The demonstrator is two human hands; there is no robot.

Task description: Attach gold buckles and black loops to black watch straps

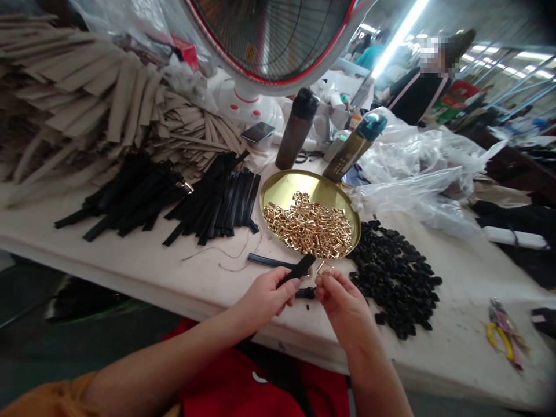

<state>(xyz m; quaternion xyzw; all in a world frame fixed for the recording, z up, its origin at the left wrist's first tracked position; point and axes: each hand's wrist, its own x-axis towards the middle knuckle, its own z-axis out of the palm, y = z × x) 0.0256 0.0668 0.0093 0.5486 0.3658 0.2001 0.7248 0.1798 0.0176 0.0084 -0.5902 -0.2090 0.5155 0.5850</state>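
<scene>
My left hand [266,296] is closed around a black strap [299,269], whose end sticks up toward the tray. My right hand [343,301] pinches a small gold buckle [325,268] just right of the strap's end. Both hands hover over the near edge of the white table [143,263]. Right behind them sits a round gold tray [282,188] heaped with gold buckles [308,227]. A second black strap [269,262] lies flat on the table beside my left hand.
Black straps [217,200] lie piled at the left, tan straps [87,110] behind them. Small black loops [395,278] are heaped right of the tray. Two bottles [299,127], a fan [273,40], plastic bags [417,168] and pliers [499,330] stand around. A person [425,81] is at the back.
</scene>
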